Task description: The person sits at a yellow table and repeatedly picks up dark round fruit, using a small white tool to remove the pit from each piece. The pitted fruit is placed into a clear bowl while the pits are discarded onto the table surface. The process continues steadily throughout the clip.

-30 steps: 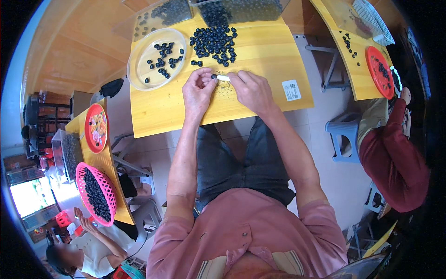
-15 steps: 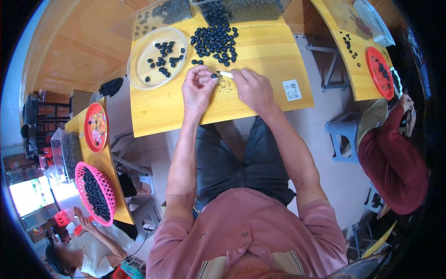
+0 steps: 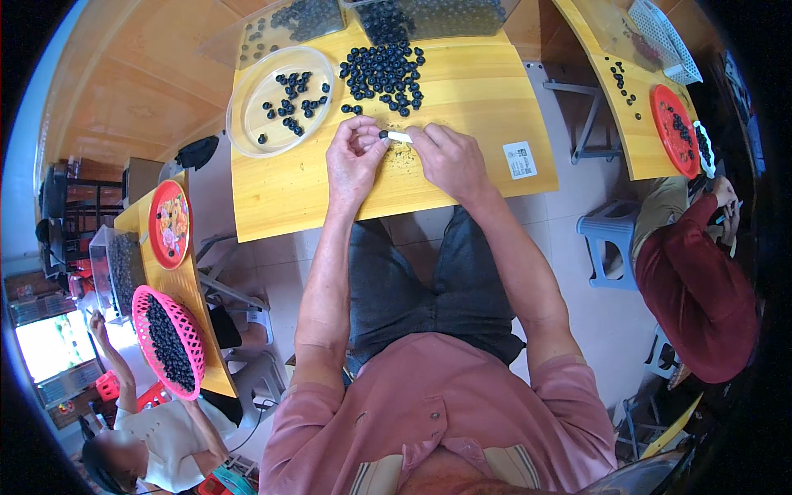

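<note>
My left hand [image 3: 353, 165] pinches a small round black bead [image 3: 384, 134] between thumb and fingertips, over the yellow wooden table [image 3: 280, 194]. From the right, my right hand [image 3: 454, 162] grips a short white-handled tool [image 3: 400, 137], its end pressed up against the bead. The tool's working tip is too small to make out. Fine dark crumbs [image 3: 402, 155] lie below the hands. Beyond them is a loose pile of similar black beads [image 3: 379, 73]. Left of the pile stands a round clear shallow dish [image 3: 239, 136] with several black beads in it.
Clear bins [image 3: 462, 23] of black beads stand at the table's far edge. A white label [image 3: 520, 160] is at the right. On side tables are a pink basket [image 3: 195, 342] of beads and red trays [image 3: 171, 198]. Co-workers [image 3: 701, 289] sit right and lower left, near a blue stool [image 3: 609, 239].
The white-handled tool has come left, closer against the bead; its dark tip no longer shows. At lower left, the co-worker has raised one arm and put the other hand at the pink basket.
</note>
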`<act>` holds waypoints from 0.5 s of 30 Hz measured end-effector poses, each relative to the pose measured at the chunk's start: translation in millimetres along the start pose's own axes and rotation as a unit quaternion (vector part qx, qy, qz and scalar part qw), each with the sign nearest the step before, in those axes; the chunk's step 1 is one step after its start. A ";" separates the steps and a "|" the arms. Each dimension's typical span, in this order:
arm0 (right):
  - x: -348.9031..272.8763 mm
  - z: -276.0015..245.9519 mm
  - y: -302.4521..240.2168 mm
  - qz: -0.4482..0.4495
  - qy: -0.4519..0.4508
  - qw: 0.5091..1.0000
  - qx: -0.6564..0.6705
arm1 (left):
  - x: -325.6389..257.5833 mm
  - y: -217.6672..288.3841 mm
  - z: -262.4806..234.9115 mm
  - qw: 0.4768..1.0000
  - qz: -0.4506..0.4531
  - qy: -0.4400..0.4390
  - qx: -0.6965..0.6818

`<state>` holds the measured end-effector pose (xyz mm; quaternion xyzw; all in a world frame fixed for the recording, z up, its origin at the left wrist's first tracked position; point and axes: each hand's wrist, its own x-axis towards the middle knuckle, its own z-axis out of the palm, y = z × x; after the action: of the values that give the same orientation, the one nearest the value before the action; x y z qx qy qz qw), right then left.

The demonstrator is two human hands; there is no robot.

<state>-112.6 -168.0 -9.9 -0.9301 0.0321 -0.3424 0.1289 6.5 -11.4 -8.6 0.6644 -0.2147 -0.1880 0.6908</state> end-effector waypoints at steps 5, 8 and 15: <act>1.0 -0.1 0.1 0.005 -0.004 1.000 0.014 | 0.7 -2.4 -1.5 1.000 0.009 -0.003 -0.014; 0.0 1.8 3.0 0.032 -0.017 0.999 -0.003 | 0.9 -3.9 -2.1 0.999 0.021 -0.009 -0.032; 2.2 2.5 1.5 0.046 -0.037 0.998 -0.026 | -3.2 -2.9 -6.8 0.999 0.038 0.018 -0.015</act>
<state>-109.2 -169.3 -10.8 -0.9428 0.0793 -0.3001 0.1214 7.6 -4.1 -11.8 0.6488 -0.2244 -0.1526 0.7109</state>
